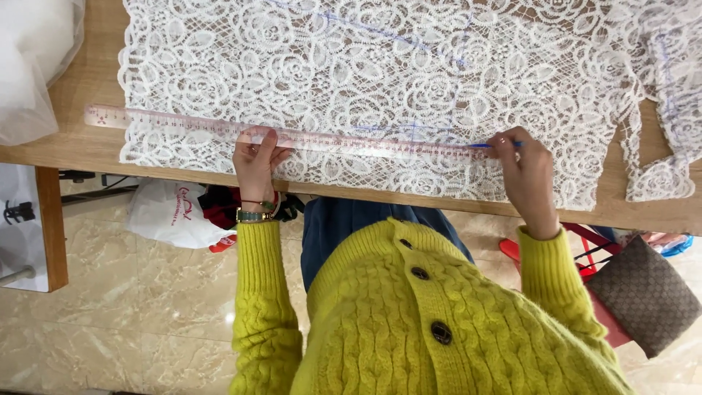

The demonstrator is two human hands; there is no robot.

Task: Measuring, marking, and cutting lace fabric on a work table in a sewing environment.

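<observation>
White lace fabric [409,80] covers the wooden tabletop [80,146]. A clear ruler [292,137] lies across its near edge, pinned flat by the left hand [256,164], fingers spread, steadying it. The right hand [526,175] pinches a blue pen [491,145] at the ruler's right end.

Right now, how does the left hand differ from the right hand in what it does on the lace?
The left hand lies spread, pressing the clear ruler flat onto the white lace; the right hand is curled around a blue pen at the ruler's edge. The left wrist bears a watch and bracelets; the right shows none. Both wear yellow knitted sleeves.
</observation>
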